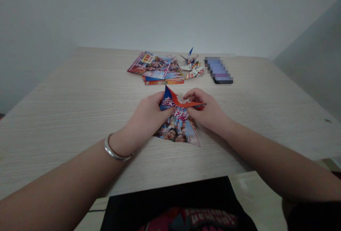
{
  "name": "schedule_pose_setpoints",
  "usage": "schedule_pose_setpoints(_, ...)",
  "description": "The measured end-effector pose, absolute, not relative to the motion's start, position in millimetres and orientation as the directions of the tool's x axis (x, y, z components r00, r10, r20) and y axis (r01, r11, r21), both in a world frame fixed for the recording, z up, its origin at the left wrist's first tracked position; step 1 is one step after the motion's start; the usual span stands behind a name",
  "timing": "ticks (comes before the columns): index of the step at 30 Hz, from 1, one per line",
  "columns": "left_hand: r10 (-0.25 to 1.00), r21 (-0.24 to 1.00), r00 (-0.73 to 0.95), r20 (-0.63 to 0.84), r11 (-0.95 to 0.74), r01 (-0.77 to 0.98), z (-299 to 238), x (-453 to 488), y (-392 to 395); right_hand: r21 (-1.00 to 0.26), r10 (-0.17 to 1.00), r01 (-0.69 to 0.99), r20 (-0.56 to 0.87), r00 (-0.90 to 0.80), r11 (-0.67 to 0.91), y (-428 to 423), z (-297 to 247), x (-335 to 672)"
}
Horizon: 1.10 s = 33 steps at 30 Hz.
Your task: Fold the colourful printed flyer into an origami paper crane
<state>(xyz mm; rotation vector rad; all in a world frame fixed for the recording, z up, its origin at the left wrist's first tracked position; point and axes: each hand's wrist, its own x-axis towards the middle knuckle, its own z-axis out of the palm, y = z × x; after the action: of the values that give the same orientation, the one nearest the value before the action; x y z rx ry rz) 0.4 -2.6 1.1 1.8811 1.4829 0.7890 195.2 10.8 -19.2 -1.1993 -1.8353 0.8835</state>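
Observation:
Between my two hands is a partly folded sheet of printed paper (pixel 177 126), with pictures of people on its lower part. Its upper part is folded, with a blue point standing up at the left and an orange flap running to the right. My left hand (pixel 150 113) grips the left side, thumb on the front and the other fingers mostly hidden behind. On the right side, my right hand (pixel 205 110) pinches the paper with its thumb in front and fingers curled around the orange fold. The paper's bottom edge spreads out just over the table.
A stack of printed leaflets (pixel 157 65) lies at the back of the pale wooden table (pixel 80 92). Beside it are folded paper cranes (pixel 192 65). A phone (pixel 218 70) with a blurred screen lies farther right. A black object (pixel 170 192) is at the near edge.

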Motion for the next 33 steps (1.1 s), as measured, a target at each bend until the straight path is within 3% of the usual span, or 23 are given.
schedule_pose_setpoints(4, 0.978, 0.764, 0.128, 0.162, -0.207, 0.611, 2, -1, -3, -0.882, 0.961, 0.420, 0.114, -0.251, 0.214, 16, -23, 201)
schedule_pose_setpoints(7, 0.976, 0.750, 0.103, 0.192, -0.214, 0.626, 5, 0, -5, -0.894, 0.962, 0.398, 0.113, -0.248, 0.208, 22, -24, 205)
schedule_pose_setpoints(16, 0.971, 0.771, 0.191, 0.143, -0.230, 0.594, -1, 1, -10, -0.829, 0.962, 0.490, 0.212, -0.170, 0.269, 30, -27, 208)
schedule_pose_setpoints(22, 0.968, 0.754, 0.235, 0.092, -0.222, 0.619, 2, 3, -11, -0.840, 0.977, 0.501, 0.156, -0.145, 0.209, 29, -23, 205)
schedule_pose_setpoints(29, 0.955, 0.756, 0.292, 0.051, -0.228, 0.614, 2, 5, -10, -0.671, 0.928, 0.647, 0.320, -0.190, 0.363, 14, -14, 195)
schedule_pose_setpoints(33, 0.968, 0.746, 0.250, 0.031, -0.188, 0.639, 2, 5, -9, -0.643, 0.872, 0.596, 0.416, -0.257, 0.482, 10, -14, 194)
